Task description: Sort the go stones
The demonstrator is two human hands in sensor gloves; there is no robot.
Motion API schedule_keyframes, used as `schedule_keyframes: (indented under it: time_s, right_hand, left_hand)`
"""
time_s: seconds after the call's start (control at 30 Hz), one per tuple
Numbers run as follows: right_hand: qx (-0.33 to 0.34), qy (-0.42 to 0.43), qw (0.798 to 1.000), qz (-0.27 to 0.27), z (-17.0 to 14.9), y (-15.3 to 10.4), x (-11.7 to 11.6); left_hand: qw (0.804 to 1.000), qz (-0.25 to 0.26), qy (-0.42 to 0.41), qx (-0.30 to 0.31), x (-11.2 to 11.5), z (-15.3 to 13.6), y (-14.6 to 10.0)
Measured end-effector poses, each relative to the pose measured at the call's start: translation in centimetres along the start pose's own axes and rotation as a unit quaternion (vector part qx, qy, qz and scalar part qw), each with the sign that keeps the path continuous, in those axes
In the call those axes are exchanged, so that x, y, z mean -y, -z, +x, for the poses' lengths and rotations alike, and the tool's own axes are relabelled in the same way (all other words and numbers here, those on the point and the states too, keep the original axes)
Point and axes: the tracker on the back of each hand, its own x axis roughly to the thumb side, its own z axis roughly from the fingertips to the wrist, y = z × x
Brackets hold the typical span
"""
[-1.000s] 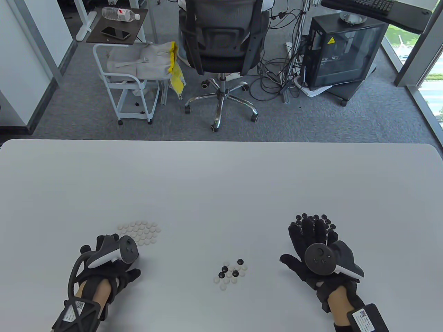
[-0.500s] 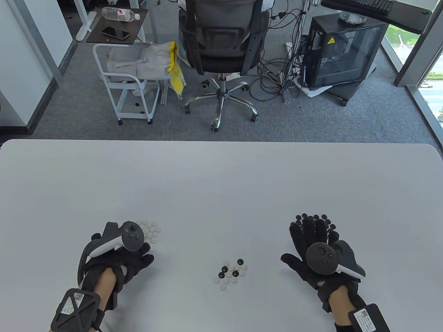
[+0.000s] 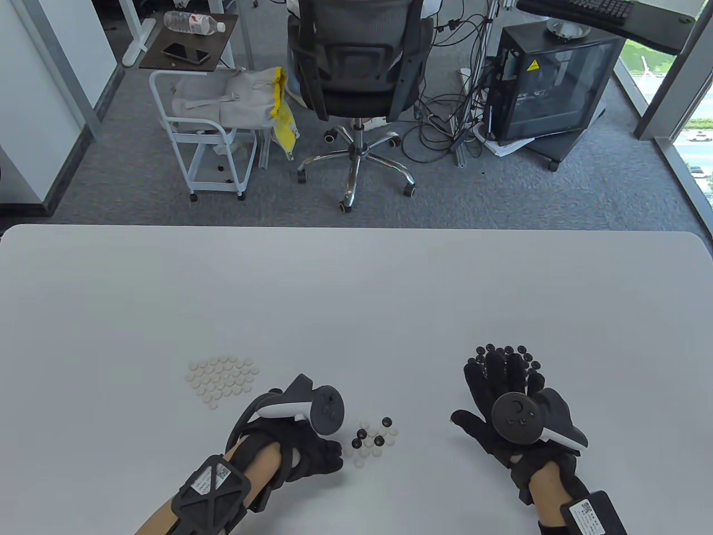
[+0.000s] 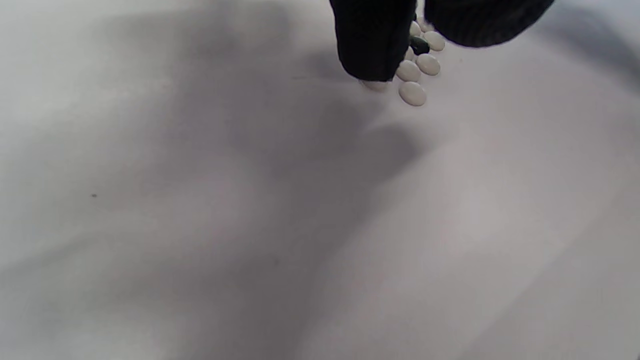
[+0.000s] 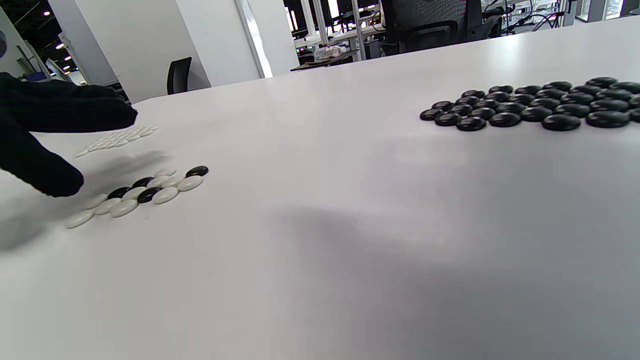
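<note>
A mixed cluster of black and white Go stones [image 3: 373,437] lies on the white table [image 3: 356,290] at front centre. A sorted patch of white stones [image 3: 221,379] lies to its left, and a patch of black stones [image 3: 504,352] to its right. My left hand [image 3: 337,448] is at the mixed cluster's left edge, fingers apart. In the left wrist view a fingertip [image 4: 372,50] comes down on the edge white stones [image 4: 415,75]. My right hand [image 3: 479,387] rests flat and spread, fingertips over the near edge of the black patch, holding nothing.
The right wrist view shows the mixed cluster [image 5: 140,192], the black patch [image 5: 540,107], the white patch [image 5: 117,137] and my left hand [image 5: 45,135]. Beyond the table's far edge stand an office chair [image 3: 356,72], a white cart [image 3: 206,128] and a computer case [image 3: 548,83].
My left hand has moved right, from over the white patch to the left edge of the mixed cluster, uncovering the white patch. My right hand has stayed put.
</note>
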Motion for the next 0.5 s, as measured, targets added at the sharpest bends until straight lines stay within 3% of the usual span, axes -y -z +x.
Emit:
schedule_keyframes:
  time_s: [0.13, 0.27, 0.5]
  right_hand:
    - [-0.002, 0.001, 1.000, -0.003, -0.1, -0.1, 0.0]
    - [-0.003, 0.002, 1.000, -0.003, -0.1, -0.1, 0.0]
    - [-0.003, 0.000, 1.000, 0.003, -0.1, 0.0, -0.1]
  left_hand:
    - [1.000, -0.012, 0.023, 0.002, 0.8, 0.8, 1.2]
    - [1.000, -0.006, 0.019, -0.019, 1.3, -0.6, 0.1]
    - [0.990, 0.015, -0.055, -0.126, 3.4, -9.0, -4.8]
